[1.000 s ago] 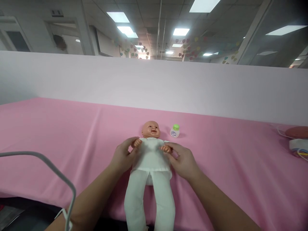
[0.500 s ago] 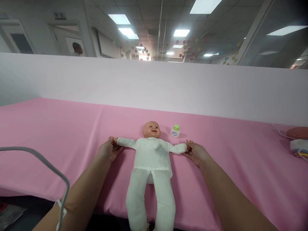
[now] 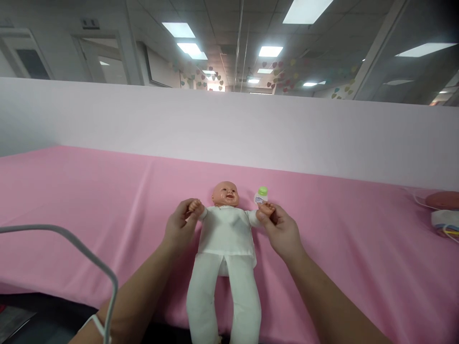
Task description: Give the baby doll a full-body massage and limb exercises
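A baby doll [image 3: 227, 231] in white clothes lies on its back on the pink sheet [image 3: 93, 191], head away from me. My left hand [image 3: 182, 222] is closed around the doll's hand at the left of the picture, holding it raised near the shoulder. At the other side my right hand [image 3: 283, 229] grips the doll's other hand between thumb and fingers. Both doll arms are bent inward. Just behind my right hand stands a small clear bottle with a green cap [image 3: 262, 192], its lower part hidden.
A white wall panel [image 3: 222, 126] runs along the far edge of the sheet. An orange-brown object [image 3: 442, 199] and a white striped item [image 3: 444, 220] lie at the far right. A grey cable [image 3: 71, 239] hangs across the lower left, in front of my forearm.
Both my hands have moved inward and slightly up, bringing the doll's arms from stretched out sideways to bent near its shoulders. The person in the doorway is gone from view.
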Demonstrator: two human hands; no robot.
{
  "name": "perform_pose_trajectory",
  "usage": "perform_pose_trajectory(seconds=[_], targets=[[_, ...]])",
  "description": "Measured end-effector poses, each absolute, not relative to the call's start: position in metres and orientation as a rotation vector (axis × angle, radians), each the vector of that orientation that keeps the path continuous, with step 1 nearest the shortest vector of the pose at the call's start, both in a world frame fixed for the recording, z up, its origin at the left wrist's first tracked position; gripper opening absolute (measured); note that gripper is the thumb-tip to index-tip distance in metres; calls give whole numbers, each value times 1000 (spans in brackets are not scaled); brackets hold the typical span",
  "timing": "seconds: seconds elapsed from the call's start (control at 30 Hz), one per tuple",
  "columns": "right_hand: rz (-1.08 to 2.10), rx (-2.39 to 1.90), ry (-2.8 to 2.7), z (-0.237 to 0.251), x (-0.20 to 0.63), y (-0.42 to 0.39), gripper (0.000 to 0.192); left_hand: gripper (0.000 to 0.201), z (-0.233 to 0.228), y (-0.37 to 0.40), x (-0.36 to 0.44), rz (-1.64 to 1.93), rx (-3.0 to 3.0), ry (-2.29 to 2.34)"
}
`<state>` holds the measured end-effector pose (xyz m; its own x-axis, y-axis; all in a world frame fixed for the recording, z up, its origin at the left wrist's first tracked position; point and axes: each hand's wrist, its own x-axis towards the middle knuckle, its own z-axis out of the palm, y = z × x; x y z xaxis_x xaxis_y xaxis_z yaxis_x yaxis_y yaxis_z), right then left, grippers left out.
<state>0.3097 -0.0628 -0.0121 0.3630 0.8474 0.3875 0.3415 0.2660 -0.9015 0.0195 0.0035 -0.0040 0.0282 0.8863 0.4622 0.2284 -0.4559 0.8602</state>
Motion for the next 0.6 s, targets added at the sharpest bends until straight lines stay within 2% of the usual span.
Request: perform_pose_trajectory(seconds=[0.17,0.3,0.4,0.6], targets=[[316,-1258,-1759,-8,283,-77,36,28,-2,-13,31,1191,2355,1012],[106,-1227,-2072,-10,276,-77,45,27,-7,-10,32,1118,2569,942],[36,-1254,-2162,-13,273,-76,51,27,-9,-8,32,1045,2675,908],[69,-1268,-2065,-13,274,-77,45,29,-4,-10,32,1060,2518,955]])
